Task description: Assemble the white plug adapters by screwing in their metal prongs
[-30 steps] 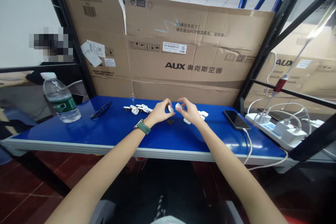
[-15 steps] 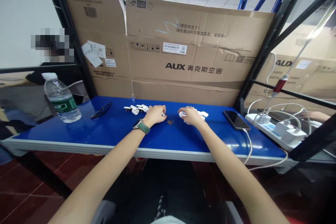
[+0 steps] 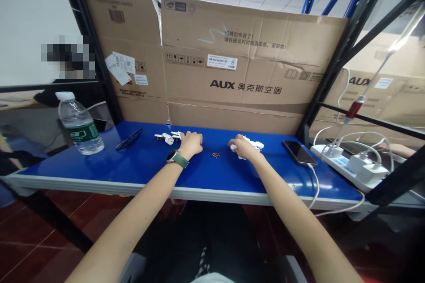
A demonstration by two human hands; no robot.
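Note:
My left hand (image 3: 191, 142) lies knuckles-up on the blue table (image 3: 149, 163), fingers curled at the edge of a small pile of white plug parts (image 3: 168, 138); whatever is under the fingers is hidden. My right hand (image 3: 242, 147) rests on a second pile of white plug parts (image 3: 257, 144), its fingers closed around one white piece that shows at its left side. A few small dark screws (image 3: 215, 155) lie on the table between the two hands. A watch with a green strap (image 3: 176, 158) is on my left wrist.
A water bottle (image 3: 79, 124) and black glasses (image 3: 129, 139) sit at the left. A phone (image 3: 298, 151) on a cable, a white power strip (image 3: 352, 166) with chargers and a red-handled tool (image 3: 354, 108) are at the right. Cardboard boxes (image 3: 245, 66) wall the back. Another person's hand (image 3: 395, 148) shows far right.
Both hands dropped from holding white pieces together above the table and moved apart. The left went left to its pile, the right down onto the right pile.

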